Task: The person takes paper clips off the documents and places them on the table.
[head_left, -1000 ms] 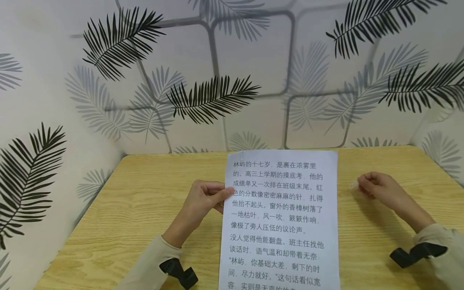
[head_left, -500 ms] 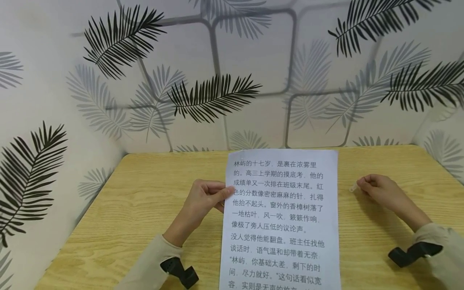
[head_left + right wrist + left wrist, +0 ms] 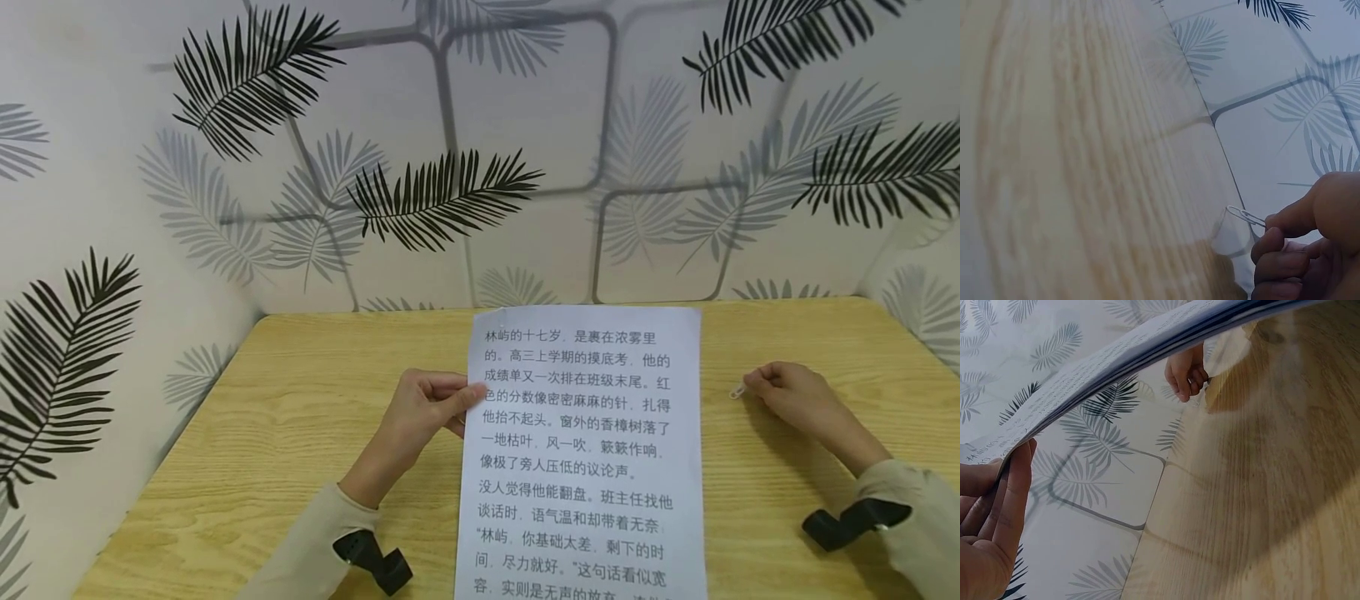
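My left hand (image 3: 423, 425) pinches the left edge of a printed paper stack (image 3: 577, 450), thumb in front and fingers behind. The stack is held raised and tilted, its lower end cut off in the head view. Several layers show along its edge in the left wrist view. To the right of the stack, apart from it, my right hand (image 3: 798, 408) pinches a small white paper clip (image 3: 1244, 214) between thumb and index finger. The clip's looped end sticks out to the left; its other end is hidden by the fingertips.
Beneath both hands lies a light wooden table (image 3: 285, 417). A wall with leaf-patterned covering (image 3: 525, 233) rises behind its far edge. Each sleeved wrist carries a black camera mount, such as the left mount (image 3: 375, 562).
In my right hand the paper clip has turned, its looped end now showing more clearly past the fingertips. The left hand and the paper stack have stayed nearly in place.
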Action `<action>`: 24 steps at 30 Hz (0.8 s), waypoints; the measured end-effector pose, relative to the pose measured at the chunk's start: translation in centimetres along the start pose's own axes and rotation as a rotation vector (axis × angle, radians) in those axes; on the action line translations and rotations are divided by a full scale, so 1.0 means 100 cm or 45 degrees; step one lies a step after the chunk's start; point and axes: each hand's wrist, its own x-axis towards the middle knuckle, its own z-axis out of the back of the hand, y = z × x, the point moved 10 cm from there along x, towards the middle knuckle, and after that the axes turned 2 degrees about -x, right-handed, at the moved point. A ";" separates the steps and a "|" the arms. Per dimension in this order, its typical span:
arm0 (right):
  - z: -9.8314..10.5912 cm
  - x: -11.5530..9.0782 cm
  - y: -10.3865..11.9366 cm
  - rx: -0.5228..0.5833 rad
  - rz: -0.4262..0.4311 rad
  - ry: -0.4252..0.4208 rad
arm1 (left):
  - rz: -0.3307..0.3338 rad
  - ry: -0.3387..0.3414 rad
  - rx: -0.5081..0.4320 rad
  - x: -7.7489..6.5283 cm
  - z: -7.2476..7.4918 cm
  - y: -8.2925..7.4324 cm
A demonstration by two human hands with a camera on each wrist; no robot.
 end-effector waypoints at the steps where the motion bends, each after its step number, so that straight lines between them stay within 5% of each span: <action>1: 0.000 0.000 0.000 -0.001 0.000 0.001 | 0.002 -0.003 0.001 0.000 0.001 0.000; 7: 0.012 0.000 0.001 0.043 -0.023 -0.012 | -0.001 -0.017 0.000 -0.002 0.003 -0.001; 12: 0.044 0.002 0.016 0.113 -0.029 -0.072 | -0.022 -0.032 0.004 -0.001 0.004 -0.003; 19: 0.094 0.002 0.081 0.146 0.160 -0.264 | -0.019 -0.032 -0.004 -0.001 0.002 -0.003; 24: 0.109 -0.001 0.133 0.164 0.312 -0.318 | -0.015 -0.038 -0.011 -0.002 0.001 -0.001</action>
